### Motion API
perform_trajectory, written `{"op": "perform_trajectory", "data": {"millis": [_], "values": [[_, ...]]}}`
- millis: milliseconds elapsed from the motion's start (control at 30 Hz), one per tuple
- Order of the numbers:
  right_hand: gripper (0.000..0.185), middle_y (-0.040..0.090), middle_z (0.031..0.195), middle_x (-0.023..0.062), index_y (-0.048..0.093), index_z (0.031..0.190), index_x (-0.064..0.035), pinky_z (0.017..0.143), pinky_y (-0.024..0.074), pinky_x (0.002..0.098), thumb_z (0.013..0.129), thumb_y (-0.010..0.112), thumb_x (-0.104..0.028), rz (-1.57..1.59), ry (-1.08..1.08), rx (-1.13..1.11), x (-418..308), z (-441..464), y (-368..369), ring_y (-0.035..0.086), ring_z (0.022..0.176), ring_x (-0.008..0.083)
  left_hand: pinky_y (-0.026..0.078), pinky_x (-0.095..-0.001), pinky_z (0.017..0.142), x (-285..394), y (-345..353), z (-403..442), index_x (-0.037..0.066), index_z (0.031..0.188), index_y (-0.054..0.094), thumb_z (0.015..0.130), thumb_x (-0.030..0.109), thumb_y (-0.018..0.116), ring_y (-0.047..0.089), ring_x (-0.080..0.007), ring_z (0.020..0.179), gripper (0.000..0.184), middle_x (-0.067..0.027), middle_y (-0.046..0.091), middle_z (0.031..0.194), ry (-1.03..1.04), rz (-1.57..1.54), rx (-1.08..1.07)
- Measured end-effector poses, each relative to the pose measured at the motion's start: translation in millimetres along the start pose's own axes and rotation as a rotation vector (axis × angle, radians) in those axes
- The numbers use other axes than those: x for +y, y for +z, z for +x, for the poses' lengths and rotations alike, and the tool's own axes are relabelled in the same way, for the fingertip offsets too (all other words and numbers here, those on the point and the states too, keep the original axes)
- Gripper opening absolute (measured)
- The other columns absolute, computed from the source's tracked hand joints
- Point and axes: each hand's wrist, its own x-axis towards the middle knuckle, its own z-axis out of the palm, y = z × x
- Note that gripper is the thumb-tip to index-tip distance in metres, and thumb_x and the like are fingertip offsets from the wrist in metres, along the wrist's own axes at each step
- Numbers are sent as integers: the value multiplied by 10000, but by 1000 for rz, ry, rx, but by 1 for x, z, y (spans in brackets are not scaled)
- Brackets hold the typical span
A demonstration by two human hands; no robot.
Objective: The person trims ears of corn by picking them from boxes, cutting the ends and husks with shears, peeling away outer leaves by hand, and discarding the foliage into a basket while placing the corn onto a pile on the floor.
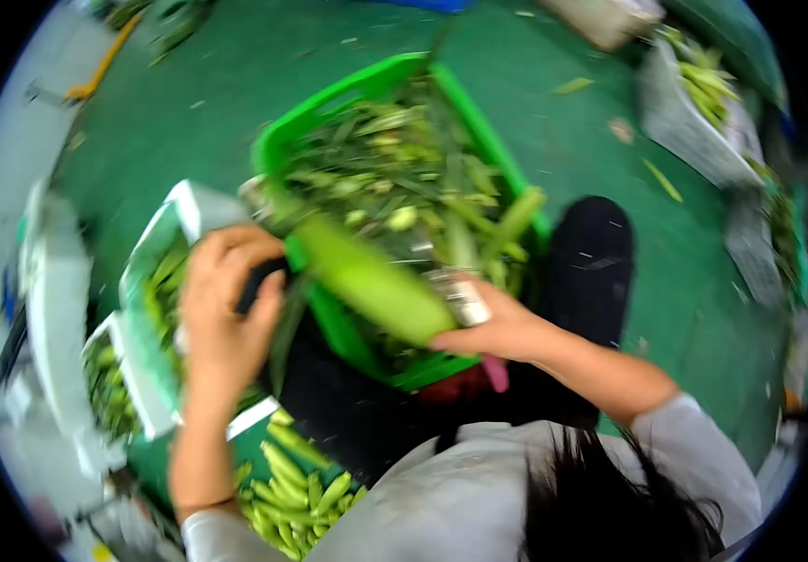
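Green corn ear (371,281) over crate (484,131) | right hand (495,328): touching | left hand (228,295): near

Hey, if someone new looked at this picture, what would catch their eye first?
Probably the bright green basket near the middle, heaped with leafy scraps. Over its near side slants a big, blurred green ear, between the left hand and the right hand. Smaller green pieces are piled at the bottom, left of centre.
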Motion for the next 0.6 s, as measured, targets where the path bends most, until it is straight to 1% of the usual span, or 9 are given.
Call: {"op": "perform_trajectory", "data": {"millis": [33,67,133,167,233,267,433,500,600], "values": [[734,626,1104,81,422,1383,-20,810,515,294,778,824,-123,51,-174,97,17,7,6,607,965,152,490,-313,864,-7,17,-25,32,1082,620,840,51,693,630,-214,955,254,-110,642,1063,-211,-193,63],[693,627,1058,66,439,1342,-22,801,513,293,773,825,-101,156,-157,123,28,8,9,608,931,148,494,-300,864,-18,55,-57,26,1157,581,914,129,675,637,-185,931,280,-89,648,1052,-683,-791,65],[669,632,1015,69,459,1280,-32,820,510,311,743,848,-121,-3,-273,177,34,12,17,618,912,169,494,-366,931,12,94,-67,48,1446,351,974,291,611,561,-227,1145,592,-118,545,1272,-757,-1041,-44],[681,642,1013,86,461,1267,-32,833,511,324,727,860,-143,-116,-377,201,32,8,24,632,913,194,472,-382,955,23,108,-75,66,1487,303,981,342,594,506,-232,1217,646,-120,479,1355,-797,-1175,13],[725,647,1045,140,455,1271,-20,864,505,349,703,871,-196,-484,-300,219,25,2,31,648,949,260,455,-349,952,39,134,-75,24,1418,375,959,359,638,535,-203,1175,626,-95,544,1278,-938,-1378,277],[696,641,1082,172,458,1264,-9,892,496,359,711,841,-189,-457,-290,189,23,1,35,643,993,307,456,-343,954,37,140,-76,17,1372,412,941,323,671,552,-195,1149,588,-89,566,1243,-978,-1404,336],[568,638,1058,129,475,1244,27,888,491,328,741,711,-90,-235,-226,56,27,3,32,619,982,195,458,-344,982,43,132,-89,12,1280,479,844,202,793,586,-182,1088,570,-89,604,1182,-937,-1384,496],[531,623,1028,102,490,1233,18,855,491,313,740,671,-61,-287,-200,35,30,2,36,604,937,172,464,-338,975,43,123,-92,10,1288,493,845,239,786,593,-180,1090,578,-92,603,1204,-909,-1321,404],[530,597,1019,46,510,1261,2,776,469,260,742,620,-13,-41,-49,67,32,-2,37,558,868,121,438,-384,1021,28,119,-104,9,1309,510,882,384,694,577,-229,1153,597,-111,592,1266,-905,-1482,291]]}}
